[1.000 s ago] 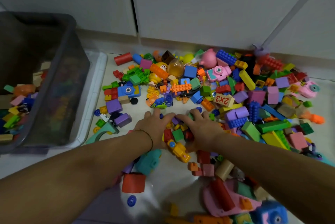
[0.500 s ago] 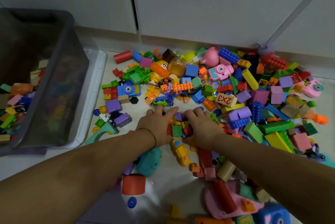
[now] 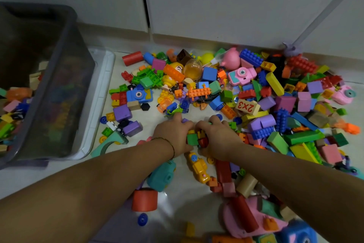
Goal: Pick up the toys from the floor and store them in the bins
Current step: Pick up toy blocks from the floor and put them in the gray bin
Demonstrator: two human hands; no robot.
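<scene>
A person's left grip (image 3: pixel 173 134) and right grip (image 3: pixel 218 137), cupped together seemingly to scoop more at once, clench a clump of blocks (image 3: pixel 192 139) on the floor (image 3: pixel 183 191) right of the part-filled bin (image 3: pixel 67 89), with the pile (image 3: pixel 275 89) beyond.

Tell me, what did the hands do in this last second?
The left hand and right hand drew together and curled, cupping a cluster of small plastic bricks, a green cube among them. The grey plastic bin, the yellow toy car and the rest of the pile stayed put.
</scene>
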